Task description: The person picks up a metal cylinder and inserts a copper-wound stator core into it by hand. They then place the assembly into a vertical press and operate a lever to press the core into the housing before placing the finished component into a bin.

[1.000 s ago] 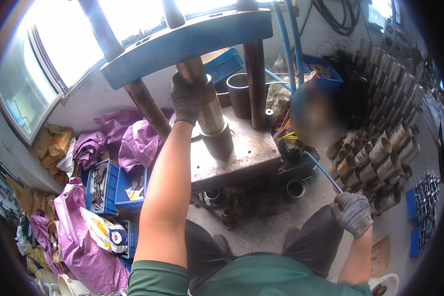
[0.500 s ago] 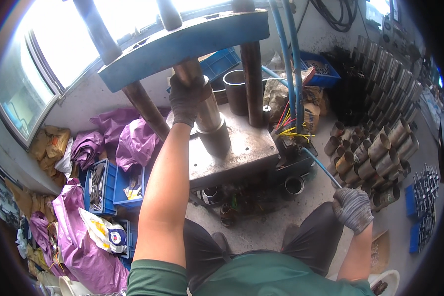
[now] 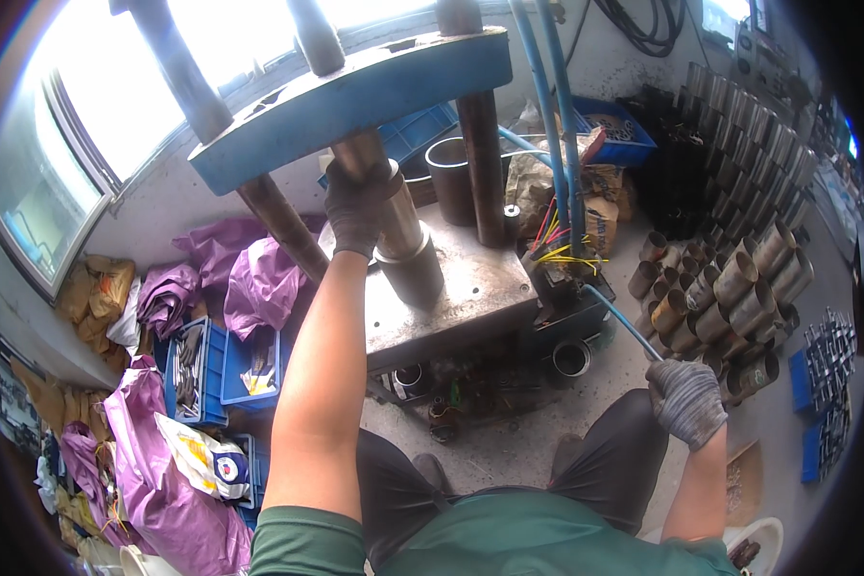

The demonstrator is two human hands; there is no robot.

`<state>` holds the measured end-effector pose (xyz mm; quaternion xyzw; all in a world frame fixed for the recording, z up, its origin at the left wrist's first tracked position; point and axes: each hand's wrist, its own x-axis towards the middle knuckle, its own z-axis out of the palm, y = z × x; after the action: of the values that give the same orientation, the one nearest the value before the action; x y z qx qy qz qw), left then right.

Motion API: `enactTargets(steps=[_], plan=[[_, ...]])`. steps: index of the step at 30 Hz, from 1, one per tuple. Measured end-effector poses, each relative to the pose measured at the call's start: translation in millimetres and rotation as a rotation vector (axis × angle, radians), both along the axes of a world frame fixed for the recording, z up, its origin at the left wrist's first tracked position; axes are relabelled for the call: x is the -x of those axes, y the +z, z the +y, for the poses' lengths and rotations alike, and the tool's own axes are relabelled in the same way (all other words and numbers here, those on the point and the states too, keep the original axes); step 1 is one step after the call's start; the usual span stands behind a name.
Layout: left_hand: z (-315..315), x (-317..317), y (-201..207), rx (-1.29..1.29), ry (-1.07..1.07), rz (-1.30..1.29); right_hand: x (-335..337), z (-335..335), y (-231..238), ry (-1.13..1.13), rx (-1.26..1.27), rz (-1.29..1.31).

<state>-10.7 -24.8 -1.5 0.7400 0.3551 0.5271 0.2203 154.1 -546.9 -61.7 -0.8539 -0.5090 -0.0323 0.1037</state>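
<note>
While windows (image 3: 125, 96) light the worktable (image 3: 475, 288), left grip (image 3: 353, 213) apparently clasps a cylinder (image 3: 403, 228), right grip (image 3: 689, 398) a lever (image 3: 620, 318).

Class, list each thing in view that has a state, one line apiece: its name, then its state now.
Left hand: gloved, against the cylinder's upper end; fingers partly hidden
Right hand: gloved, closed on the lever
Lever: slanting, gripped
Cylinder: upright, in the sleeve
Sleeve: upright on the plate
Pot: upright, open-topped
Plate: stained
Purple sheeting: crumpled

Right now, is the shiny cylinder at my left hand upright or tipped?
Upright: the cylinder stands in line below the press rod.
</note>
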Motion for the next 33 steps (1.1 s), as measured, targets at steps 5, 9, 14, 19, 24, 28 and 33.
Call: enactTargets(steps=[5, 9, 14, 19, 24, 28, 33], plan=[[-4, -3, -2, 0.112, -0.021, 0.013, 2, 2, 12, -0.017, 0.106, 0.028], [25, 0, -17, 0.121, -0.08, -0.004, 1, 4, 10, -0.001, 0.082, 0.014], [21, -4, -25, 0.087, -0.086, -0.013, -3, 4, 6, 0.013, 0.04, 0.005], [16, -1, -27, 0.023, -0.039, 0.034, -4, 7, 10, 0.021, 0.028, 0.009], [21, -1, -33, -0.024, -0.096, -0.005, -26, 17, 19, 0.103, -0.244, -0.034], [14, 4, -26, 0.002, -0.114, -0.018, -64, 81, 60, 0.263, -0.485, -0.104], [16, 5, -28, -0.039, -0.034, 0.037, -99, 152, 104, 0.351, -0.815, -0.253]])
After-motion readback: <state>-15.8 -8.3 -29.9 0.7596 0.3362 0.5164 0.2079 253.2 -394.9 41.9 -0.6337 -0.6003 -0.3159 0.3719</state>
